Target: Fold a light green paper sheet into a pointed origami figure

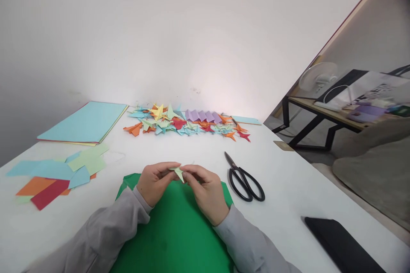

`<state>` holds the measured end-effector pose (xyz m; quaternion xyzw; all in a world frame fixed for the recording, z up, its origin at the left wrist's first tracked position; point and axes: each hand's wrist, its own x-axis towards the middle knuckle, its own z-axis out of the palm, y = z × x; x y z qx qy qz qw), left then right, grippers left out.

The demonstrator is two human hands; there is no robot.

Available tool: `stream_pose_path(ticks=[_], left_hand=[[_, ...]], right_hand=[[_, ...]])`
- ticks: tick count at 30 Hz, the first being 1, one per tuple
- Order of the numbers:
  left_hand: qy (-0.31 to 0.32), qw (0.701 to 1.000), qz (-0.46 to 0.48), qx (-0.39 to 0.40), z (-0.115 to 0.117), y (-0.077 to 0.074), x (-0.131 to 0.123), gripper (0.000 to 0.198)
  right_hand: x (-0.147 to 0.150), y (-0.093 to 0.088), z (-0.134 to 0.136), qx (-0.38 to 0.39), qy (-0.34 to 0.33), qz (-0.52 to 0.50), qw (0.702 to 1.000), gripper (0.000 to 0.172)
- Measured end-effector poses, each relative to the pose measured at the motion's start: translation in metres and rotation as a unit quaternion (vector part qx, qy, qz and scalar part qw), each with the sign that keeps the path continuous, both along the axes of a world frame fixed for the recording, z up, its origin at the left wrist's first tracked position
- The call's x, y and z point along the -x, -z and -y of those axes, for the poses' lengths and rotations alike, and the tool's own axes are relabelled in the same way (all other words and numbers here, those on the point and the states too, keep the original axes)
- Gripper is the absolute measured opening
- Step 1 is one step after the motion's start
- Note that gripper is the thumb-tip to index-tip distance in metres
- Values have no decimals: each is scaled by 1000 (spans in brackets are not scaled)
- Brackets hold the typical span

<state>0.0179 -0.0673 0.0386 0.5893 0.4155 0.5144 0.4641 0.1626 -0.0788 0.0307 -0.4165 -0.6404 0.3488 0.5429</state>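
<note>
A small pale green folded paper piece (178, 173), with pointed ends like an origami crane, is pinched between both hands. My left hand (156, 182) grips one side of it between thumb and fingers. On the other side, my right hand (206, 192) has its thumb and fingertips closed on it. Part of the paper is hidden by my fingers. Both hands are above a green sheet (173, 230) at the near edge of the white table. To the right of my right hand lies a pair of black-handled scissors (245, 179), blades slightly apart.
Colored paper rectangles (54, 170) lie scattered at left, before a stack of large paper sheets (86, 121). Along the wall sits a pile of folded paper pieces (188, 126) in several colors. A black flat object (339, 243) rests at front right. Beyond stands a low wooden table (333, 115).
</note>
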Motion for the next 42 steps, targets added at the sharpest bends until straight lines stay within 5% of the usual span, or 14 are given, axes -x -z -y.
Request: stream_pose_path(ticks=[9, 15, 32, 42], left_hand=[[-21, 988, -56, -144, -4, 1, 5, 16], [-9, 988, -48, -143, -2, -2, 8, 17], [14, 985, -64, -159, -2, -4, 9, 7], [36, 999, -3, -19, 0, -6, 4, 10]], right_hand=[[-1, -1, -2, 66, -21, -74, 995, 15], [0, 0, 1, 36, -37, -82, 995, 22], [-4, -5, 2, 29, -16, 3, 999, 5], [-3, -8, -1, 132, -46, -95, 986, 19]])
